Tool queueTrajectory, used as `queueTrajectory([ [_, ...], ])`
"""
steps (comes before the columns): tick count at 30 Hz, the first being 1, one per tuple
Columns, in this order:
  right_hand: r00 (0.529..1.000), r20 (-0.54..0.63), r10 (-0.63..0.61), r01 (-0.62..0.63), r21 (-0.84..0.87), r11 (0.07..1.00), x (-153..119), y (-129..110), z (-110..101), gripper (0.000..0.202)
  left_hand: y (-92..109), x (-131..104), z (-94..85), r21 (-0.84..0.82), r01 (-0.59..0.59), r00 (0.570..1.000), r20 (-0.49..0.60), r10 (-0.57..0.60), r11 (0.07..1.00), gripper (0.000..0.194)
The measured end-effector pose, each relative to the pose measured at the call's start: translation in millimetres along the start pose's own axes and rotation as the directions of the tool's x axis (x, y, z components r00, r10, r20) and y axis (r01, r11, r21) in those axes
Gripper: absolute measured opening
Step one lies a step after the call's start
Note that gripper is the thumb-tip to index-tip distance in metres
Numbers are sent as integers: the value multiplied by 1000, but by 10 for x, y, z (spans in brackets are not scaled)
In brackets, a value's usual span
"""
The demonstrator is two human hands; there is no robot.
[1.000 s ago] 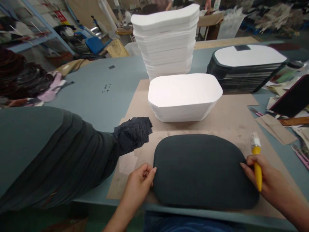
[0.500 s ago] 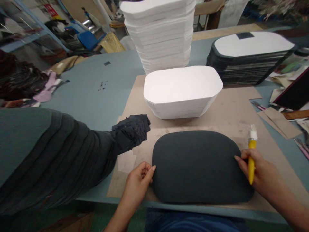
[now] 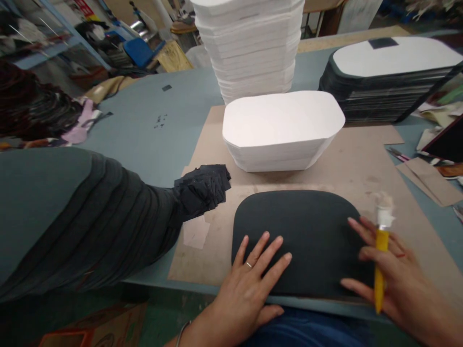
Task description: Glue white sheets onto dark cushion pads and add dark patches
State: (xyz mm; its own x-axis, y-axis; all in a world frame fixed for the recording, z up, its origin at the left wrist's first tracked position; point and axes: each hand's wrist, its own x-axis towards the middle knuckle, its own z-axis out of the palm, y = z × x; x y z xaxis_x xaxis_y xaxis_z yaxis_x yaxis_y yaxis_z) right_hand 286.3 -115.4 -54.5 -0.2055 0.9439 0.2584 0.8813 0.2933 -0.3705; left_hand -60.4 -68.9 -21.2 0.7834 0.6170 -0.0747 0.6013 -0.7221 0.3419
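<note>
A dark rounded panel (image 3: 300, 217) lies flat on brown board at the table's near edge. My left hand (image 3: 249, 284) rests on its lower left part, fingers spread and flat. Over the panel's right edge is my right hand (image 3: 390, 274), with a yellow-handled paintbrush (image 3: 381, 255) held among its fingers, pale bristles pointing away from me. Its other fingers are stretched over the panel. Left of the panel sits a pile of small black pieces (image 3: 202, 188). Behind it stands a short stack of white rounded sheets (image 3: 282, 125).
A tall white stack (image 3: 256, 48) rises at the back. Dark panels topped by a white sheet (image 3: 390, 60) stand at back right. A large stack of dark sheets (image 3: 90, 217) leans on the left. Cardboard scraps (image 3: 430, 178) lie at right; a cardboard box (image 3: 115, 327) is below the table.
My left hand has let go of the panel's left edge and now lies flat on its surface. My right hand has opened its fingers over the right side, keeping the paintbrush. The view has shifted slightly.
</note>
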Motion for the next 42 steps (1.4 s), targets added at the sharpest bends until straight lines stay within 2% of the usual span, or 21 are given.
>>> queueTrajectory([
  [1,992,40,-119,120,-29,992,-12,-77,20,46,1,32,-4,-4,4,1000,16,-4,1000,116],
  [3,943,118,-311,322,-97,942,-26,-202,68,48,-18,81,-21,-15,14,999,35,-14,1000,115],
  [5,914,159,-374,395,-131,909,-22,-268,109,48,-44,105,-43,-24,22,999,44,-21,999,114],
  [8,910,194,-367,399,-165,902,9,-279,134,44,-75,109,-65,-31,31,999,44,-30,999,115],
  [13,919,181,-352,379,-153,913,50,-244,124,37,-123,104,-83,-24,67,997,34,-66,998,117],
  [21,937,159,-311,333,-133,934,17,-177,183,39,-175,113,-87,-40,91,996,23,-90,995,117],
  [24,938,165,-304,327,-133,936,10,-161,173,43,-175,90,-55,-96,94,996,4,-94,991,116],
  [26,959,143,-244,257,-77,963,6,-131,145,47,-189,59,-31,-201,129,988,-62,-144,971,110],
  [28,993,60,-100,98,36,995,3,-71,118,48,-227,23,-3,-391,226,937,-163,-308,892,95],
  [30,993,-22,118,-112,172,979,5,5,107,48,-284,-5,33,-637,316,813,-200,-546,703,78],
  [32,948,-47,315,-287,301,910,16,65,120,48,-339,-21,78,-829,327,697,-112,-708,453,68],
  [33,924,-34,381,-347,345,872,25,80,135,49,-359,-25,104,-888,305,665,-59,-744,343,66],
  [35,890,-14,456,-413,402,817,45,81,171,51,-373,-27,154,-952,239,645,9,-764,190,64],
  [37,877,-11,480,-432,420,798,59,63,203,53,-362,-27,193,-975,186,644,29,-765,120,64],
  [40,885,-24,466,-418,403,814,58,66,194,54,-363,-29,194,-975,204,635,62,-770,90,63],
  [42,902,-35,430,-395,334,856,64,103,113,49,-415,-29,133,-964,240,624,65,-779,112,64],
])
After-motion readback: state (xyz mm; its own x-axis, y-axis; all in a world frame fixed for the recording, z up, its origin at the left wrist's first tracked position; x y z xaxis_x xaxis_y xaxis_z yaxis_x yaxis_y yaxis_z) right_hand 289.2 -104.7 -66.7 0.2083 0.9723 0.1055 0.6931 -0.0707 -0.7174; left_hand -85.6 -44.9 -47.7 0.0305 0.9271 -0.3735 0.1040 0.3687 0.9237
